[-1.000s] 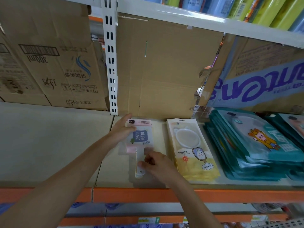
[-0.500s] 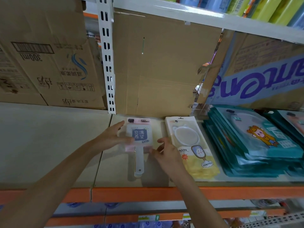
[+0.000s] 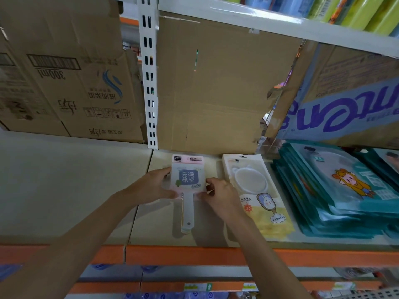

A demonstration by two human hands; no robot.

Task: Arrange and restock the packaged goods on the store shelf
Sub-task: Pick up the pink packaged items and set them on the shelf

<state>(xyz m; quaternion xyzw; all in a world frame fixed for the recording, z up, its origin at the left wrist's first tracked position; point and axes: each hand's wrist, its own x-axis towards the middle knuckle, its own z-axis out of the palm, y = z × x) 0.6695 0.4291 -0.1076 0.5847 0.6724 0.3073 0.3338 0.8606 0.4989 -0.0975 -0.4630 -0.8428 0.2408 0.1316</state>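
Store shelf (image 3: 75, 190): left hand (image 3: 155, 186) and right hand (image 3: 220, 193) now pinch the mirror packet (image 3: 187, 175) by its sides, the right having left its handle. It lies nearly squared at 9 o'clock of the yellow packet (image 3: 259, 190).

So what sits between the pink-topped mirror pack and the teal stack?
Head view: a yellow-bottomed mirror pack lies flat between the pink-topped mirror pack and the teal stack.
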